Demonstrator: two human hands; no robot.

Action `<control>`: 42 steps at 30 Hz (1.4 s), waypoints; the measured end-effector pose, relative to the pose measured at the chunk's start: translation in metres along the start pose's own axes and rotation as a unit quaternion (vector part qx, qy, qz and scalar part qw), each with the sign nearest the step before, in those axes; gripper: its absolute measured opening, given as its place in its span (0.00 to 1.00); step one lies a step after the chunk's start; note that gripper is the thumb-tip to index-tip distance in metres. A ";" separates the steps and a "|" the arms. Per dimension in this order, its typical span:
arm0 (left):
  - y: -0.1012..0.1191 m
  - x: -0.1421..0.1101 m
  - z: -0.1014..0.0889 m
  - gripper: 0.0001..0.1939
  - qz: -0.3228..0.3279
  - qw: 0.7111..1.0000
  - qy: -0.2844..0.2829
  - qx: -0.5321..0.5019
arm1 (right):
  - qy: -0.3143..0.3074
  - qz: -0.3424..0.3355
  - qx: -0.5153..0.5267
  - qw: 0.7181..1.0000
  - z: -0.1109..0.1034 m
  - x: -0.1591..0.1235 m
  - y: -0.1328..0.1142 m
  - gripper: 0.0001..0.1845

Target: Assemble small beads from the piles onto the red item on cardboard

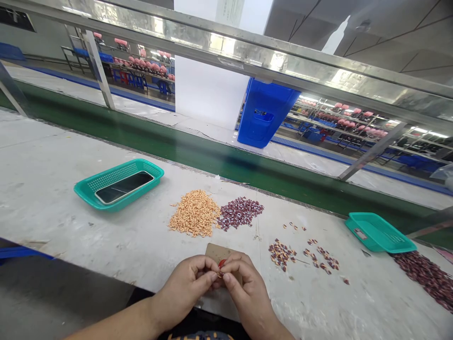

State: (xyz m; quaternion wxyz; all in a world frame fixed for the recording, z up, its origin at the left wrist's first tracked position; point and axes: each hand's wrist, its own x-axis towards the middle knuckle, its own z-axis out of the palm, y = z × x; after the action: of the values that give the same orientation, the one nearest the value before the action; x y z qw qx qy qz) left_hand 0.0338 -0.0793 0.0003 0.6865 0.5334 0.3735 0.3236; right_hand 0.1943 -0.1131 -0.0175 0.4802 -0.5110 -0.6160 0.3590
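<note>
My left hand (187,288) and my right hand (246,288) meet at the table's near edge, fingertips pinched together. Between them is a small dark-and-orange piece (220,274), partly hidden by the fingers. Beneath the hands lies a brown board (215,250), with a round red thing (222,263) showing just behind the fingertips. Beyond the board are a pile of small curved orange-yellow pieces (194,213) and, touching its right side, a pile of small dark maroon pieces (240,212). To the right lie loose two-coloured pieces (281,254), maroon and orange.
A green basket (85,191) holding a phone (124,187) stands at left. Another green basket (378,231) is at far right, beside a long dark maroon heap (426,278). Behind the table run a green strip (212,160) and a metal frame, with a blue bin (265,113) beyond.
</note>
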 end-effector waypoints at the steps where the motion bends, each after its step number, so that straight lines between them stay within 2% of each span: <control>1: 0.000 0.000 0.000 0.08 0.000 1.000 0.000 -0.001 | 0.001 0.001 0.000 1.000 0.001 0.000 0.000 0.08; 8: -0.007 0.001 0.000 0.07 0.008 1.000 0.012 -0.015 | 0.027 -0.007 -0.013 1.000 0.003 -0.001 -0.001 0.07; 16: -0.011 0.000 0.000 0.08 0.044 0.998 0.021 -0.042 | 0.023 0.001 0.006 1.000 0.004 -0.003 -0.004 0.10; 23: -0.004 -0.003 0.003 0.12 0.017 0.996 0.031 -0.080 | -0.002 0.004 0.043 0.999 0.004 -0.003 -0.012 0.12; 34: 0.002 0.003 0.004 0.12 0.014 0.994 -0.020 -0.103 | -0.004 0.007 0.046 0.999 0.002 -0.003 -0.010 0.13; 37: 0.003 0.006 0.004 0.12 0.014 0.996 -0.013 -0.091 | 0.034 -0.010 -0.012 0.999 -0.010 -0.002 -0.005 0.12; 39: 0.003 0.007 0.000 0.13 0.009 0.997 0.007 -0.082 | 0.069 -0.027 -0.107 0.991 -0.030 0.000 0.006 0.10; 42: 0.006 0.008 -0.014 0.13 0.024 0.997 0.057 -0.051 | 0.102 -0.052 -0.307 0.945 -0.076 -0.001 0.030 0.07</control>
State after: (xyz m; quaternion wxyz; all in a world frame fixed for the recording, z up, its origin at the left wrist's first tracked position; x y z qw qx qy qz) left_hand 0.0255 -0.0645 0.0032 0.6827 0.4871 0.3822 0.3881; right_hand 0.2762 -0.1116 -0.0247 0.3782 -0.6348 -0.6698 0.0728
